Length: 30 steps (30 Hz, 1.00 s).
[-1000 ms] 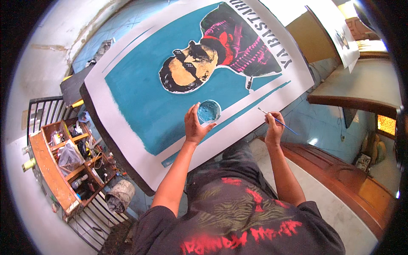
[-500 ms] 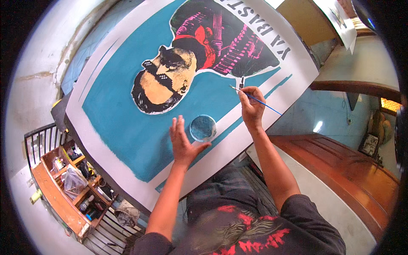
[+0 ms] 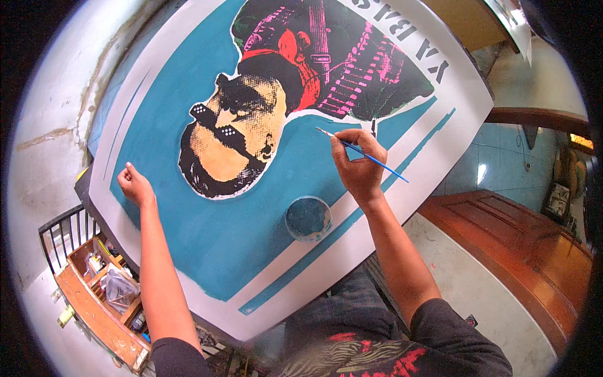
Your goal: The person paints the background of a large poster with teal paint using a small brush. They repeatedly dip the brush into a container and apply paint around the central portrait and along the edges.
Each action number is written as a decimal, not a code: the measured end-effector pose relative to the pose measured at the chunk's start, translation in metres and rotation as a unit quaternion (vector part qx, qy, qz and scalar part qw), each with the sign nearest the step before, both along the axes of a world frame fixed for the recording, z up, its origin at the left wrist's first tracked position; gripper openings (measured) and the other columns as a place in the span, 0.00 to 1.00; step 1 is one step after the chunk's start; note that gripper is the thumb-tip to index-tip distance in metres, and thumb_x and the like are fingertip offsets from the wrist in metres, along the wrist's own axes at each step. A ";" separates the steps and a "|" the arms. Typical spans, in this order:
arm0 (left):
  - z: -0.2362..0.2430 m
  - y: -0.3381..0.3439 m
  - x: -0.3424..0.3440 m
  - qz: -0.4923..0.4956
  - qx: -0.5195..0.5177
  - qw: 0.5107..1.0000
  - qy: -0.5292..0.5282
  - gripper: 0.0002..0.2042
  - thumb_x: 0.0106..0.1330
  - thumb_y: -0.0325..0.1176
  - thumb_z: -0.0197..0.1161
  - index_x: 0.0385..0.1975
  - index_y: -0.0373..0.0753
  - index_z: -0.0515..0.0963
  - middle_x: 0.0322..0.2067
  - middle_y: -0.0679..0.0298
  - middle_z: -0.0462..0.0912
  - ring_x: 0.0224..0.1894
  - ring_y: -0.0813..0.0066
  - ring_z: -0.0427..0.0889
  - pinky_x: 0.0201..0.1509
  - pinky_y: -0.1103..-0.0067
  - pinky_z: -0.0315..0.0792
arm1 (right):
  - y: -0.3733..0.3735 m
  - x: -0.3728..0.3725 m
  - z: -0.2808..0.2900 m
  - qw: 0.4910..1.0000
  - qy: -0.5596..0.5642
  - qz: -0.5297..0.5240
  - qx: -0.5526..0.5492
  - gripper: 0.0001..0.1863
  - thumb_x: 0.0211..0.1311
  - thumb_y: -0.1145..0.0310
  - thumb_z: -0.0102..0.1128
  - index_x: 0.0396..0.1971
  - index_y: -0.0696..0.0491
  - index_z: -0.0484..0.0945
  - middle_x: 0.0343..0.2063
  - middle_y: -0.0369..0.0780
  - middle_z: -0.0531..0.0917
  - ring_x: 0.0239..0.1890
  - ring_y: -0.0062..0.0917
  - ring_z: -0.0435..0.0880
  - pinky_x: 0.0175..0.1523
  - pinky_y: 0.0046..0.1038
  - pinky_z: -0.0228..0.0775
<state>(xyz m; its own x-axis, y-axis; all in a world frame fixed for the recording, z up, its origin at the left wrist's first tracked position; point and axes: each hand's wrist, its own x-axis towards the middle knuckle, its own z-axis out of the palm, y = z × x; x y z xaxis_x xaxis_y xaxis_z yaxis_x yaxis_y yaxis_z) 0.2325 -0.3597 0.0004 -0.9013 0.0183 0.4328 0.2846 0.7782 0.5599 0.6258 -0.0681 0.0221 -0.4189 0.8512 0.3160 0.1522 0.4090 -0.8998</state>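
My right hand (image 3: 360,164) pinches a thin paintbrush (image 3: 392,171) with a blue handle. Its tip hovers over or touches the teal background just below the white outline of the figure; I cannot tell which. Under both hands lies a large painted board (image 3: 220,251), with a teal field, white borders and a black, orange, red and pink portrait (image 3: 232,135). A round cup (image 3: 312,237) of teal paint stands on it, left of and nearer than my right hand. Over at the left border, my left hand (image 3: 135,185) is curled closed on the surface, with nothing seen in it.
An orange-brown wooden shelf unit (image 3: 94,314) full of small items and bags stands low at the left, beside black metal railings (image 3: 58,235). To the right are a brown wooden panel (image 3: 515,251) and a pale curved ledge (image 3: 483,283). A cracked white wall (image 3: 53,132) rises at far left.
My left hand has left the cup's side, moved to the board's left border and curled closed. My right hand has shifted the brush slightly left across the board. The view has shifted too.
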 end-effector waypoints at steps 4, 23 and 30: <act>-0.008 0.009 0.008 0.042 -0.007 0.999 -0.015 0.20 0.66 0.49 0.58 0.31 0.34 0.75 0.30 0.58 0.79 0.31 0.65 0.77 0.37 0.71 0.71 | 0.004 0.006 -0.006 0.998 -0.030 -0.031 0.044 0.05 0.46 0.78 0.66 0.23 0.55 0.78 0.23 0.40 0.82 0.26 0.27 0.81 0.34 0.27 0.73; -0.004 0.001 0.008 0.006 -0.016 1.000 -0.018 0.21 0.66 0.51 0.58 0.32 0.34 0.73 0.28 0.60 0.77 0.30 0.71 0.75 0.36 0.74 0.70 | 0.006 0.008 -0.014 0.990 -0.080 -0.053 0.108 0.08 0.45 0.81 0.67 0.26 0.57 0.79 0.24 0.41 0.83 0.26 0.25 0.81 0.35 0.25 0.72; -0.004 -0.001 0.006 0.001 -0.015 1.000 -0.024 0.20 0.67 0.49 0.58 0.33 0.33 0.73 0.30 0.61 0.76 0.30 0.72 0.74 0.36 0.76 0.70 | 0.005 0.008 -0.015 0.990 -0.098 -0.071 0.068 0.07 0.45 0.76 0.67 0.24 0.50 0.79 0.23 0.37 0.82 0.28 0.30 0.81 0.38 0.29 0.68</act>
<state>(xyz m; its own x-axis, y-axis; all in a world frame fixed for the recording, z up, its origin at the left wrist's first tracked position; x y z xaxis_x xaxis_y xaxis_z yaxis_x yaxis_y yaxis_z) 0.2383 -0.3604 -0.0031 -0.9208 0.0293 0.3890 0.2575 0.7946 0.5497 0.6335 -0.0633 0.0067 -0.3631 0.8610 0.3562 0.3838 0.4866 -0.7848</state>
